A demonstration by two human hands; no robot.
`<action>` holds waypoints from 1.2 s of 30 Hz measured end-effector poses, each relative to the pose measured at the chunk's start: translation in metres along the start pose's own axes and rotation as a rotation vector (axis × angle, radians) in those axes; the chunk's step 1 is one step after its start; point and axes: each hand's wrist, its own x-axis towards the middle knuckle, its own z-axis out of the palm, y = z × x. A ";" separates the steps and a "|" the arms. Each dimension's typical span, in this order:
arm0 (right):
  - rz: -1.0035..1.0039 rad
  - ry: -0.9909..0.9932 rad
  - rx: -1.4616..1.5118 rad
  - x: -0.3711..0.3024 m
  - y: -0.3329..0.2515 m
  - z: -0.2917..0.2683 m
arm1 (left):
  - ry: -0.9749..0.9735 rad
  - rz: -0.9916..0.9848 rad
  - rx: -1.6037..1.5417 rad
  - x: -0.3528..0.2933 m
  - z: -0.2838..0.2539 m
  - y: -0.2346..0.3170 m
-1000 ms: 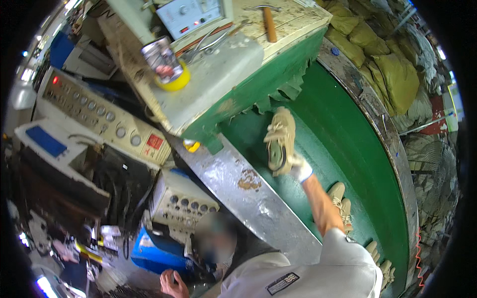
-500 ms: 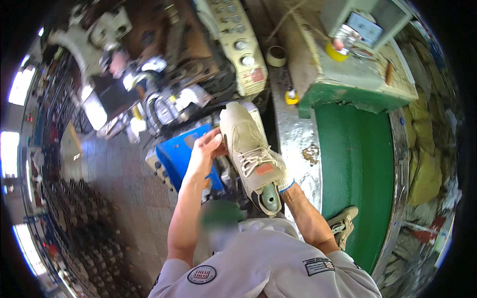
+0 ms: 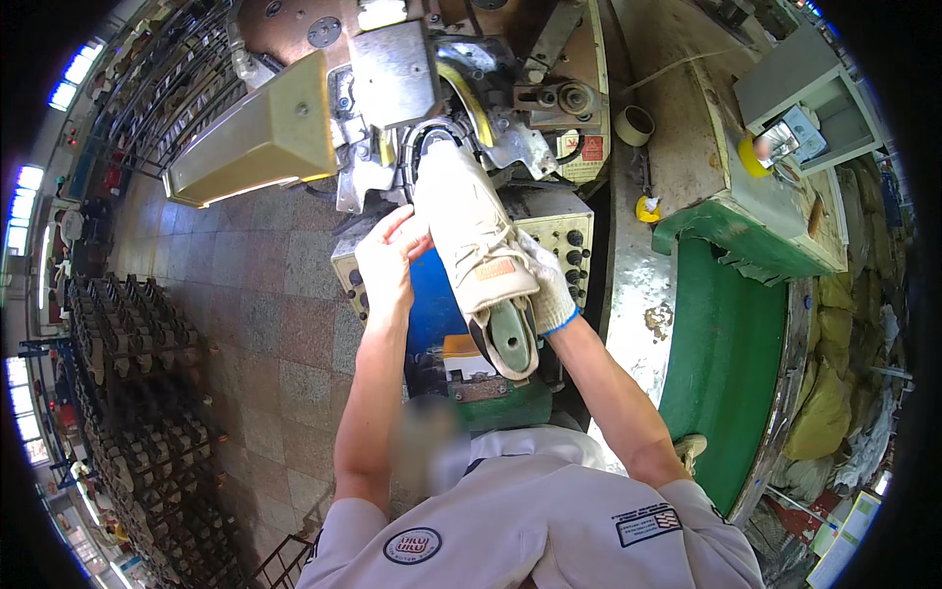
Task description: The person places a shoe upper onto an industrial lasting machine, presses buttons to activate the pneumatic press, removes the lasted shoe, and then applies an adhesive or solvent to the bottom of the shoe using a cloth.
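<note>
In the head view, a beige laced shoe [image 3: 479, 231] is held out over the middle of the scene, sole down, toe away from the person. Its toe is at a curved dark band [image 3: 434, 127] on a metal machine [image 3: 394, 74]; whether the two touch I cannot tell. A green last [image 3: 509, 337] with a round hole fills the heel end, nearest the person.

The right hand [image 3: 546, 286], in a pale knitted glove with a blue cuff, is closed around the shoe's right side, behind the laces. The left hand [image 3: 389, 260] is bare, its fingers slightly spread and their tips at the shoe's left side near the forefoot; how firmly they press I cannot tell.

A yellowish cover [image 3: 257, 130] juts from the machine to the left. Below the machine are a control box [image 3: 559, 231] with dark knobs and, under the shoe, a blue panel [image 3: 429, 306]. To the right, a metal ledge [image 3: 636, 294] runs alongside a green trough [image 3: 721, 363], where another shoe [image 3: 691, 450] shows partly behind the person's sleeve. Beyond is a desk [image 3: 677, 162] with a tape roll [image 3: 635, 126] beside it and a grey box [image 3: 800, 88] on it. At the left, racks [image 3: 147, 378] stand on a tiled floor [image 3: 285, 329].
</note>
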 end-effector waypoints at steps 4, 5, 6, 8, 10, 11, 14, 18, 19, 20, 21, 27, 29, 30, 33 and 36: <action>-0.030 0.046 0.037 0.031 0.006 0.019 | 0.007 0.016 -0.108 0.022 -0.009 0.006; -0.005 0.102 0.043 0.041 0.011 0.017 | 0.005 0.024 -0.126 0.024 -0.007 0.008; -0.081 0.049 0.019 0.040 0.015 0.014 | 0.003 0.032 -0.144 0.026 -0.003 0.009; -0.077 0.117 0.050 0.049 0.023 0.029 | 0.023 0.029 -0.176 0.028 -0.006 0.004; -0.109 0.150 -0.059 0.055 0.032 0.024 | 0.040 -0.002 -0.201 0.032 -0.014 -0.019; -0.107 0.182 -0.047 0.057 0.038 0.024 | 0.013 -0.094 -0.154 0.022 -0.015 -0.026; -0.095 0.231 -0.076 0.053 0.034 0.025 | -0.063 -0.280 -0.243 -0.009 -0.002 -0.040; -0.096 0.200 -0.015 0.057 0.036 0.013 | -0.159 -0.357 -0.333 -0.020 0.003 -0.045; -0.110 0.206 -0.024 0.058 0.038 0.013 | -0.200 -0.346 -0.318 -0.016 0.001 -0.045; -0.125 0.213 -0.034 0.058 0.041 0.014 | -0.201 -0.344 -0.335 -0.014 -0.002 -0.046; -0.139 0.220 -0.043 0.058 0.043 0.013 | -0.213 -0.328 -0.338 -0.012 -0.002 -0.049; -0.145 0.235 -0.069 0.063 0.048 0.007 | -0.181 -0.273 -0.299 -0.010 -0.005 -0.059; -0.124 0.256 -0.065 0.063 0.047 0.013 | -0.189 -0.223 -0.271 -0.007 -0.007 -0.067; -0.128 0.252 -0.082 0.063 0.048 0.012 | -0.193 -0.199 -0.257 -0.006 -0.008 -0.072; -0.146 0.243 -0.143 0.064 0.049 0.009 | -0.179 -0.146 -0.180 -0.004 -0.008 -0.076; -0.162 0.237 -0.208 0.066 0.047 0.009 | -0.167 -0.108 -0.133 0.000 -0.010 -0.082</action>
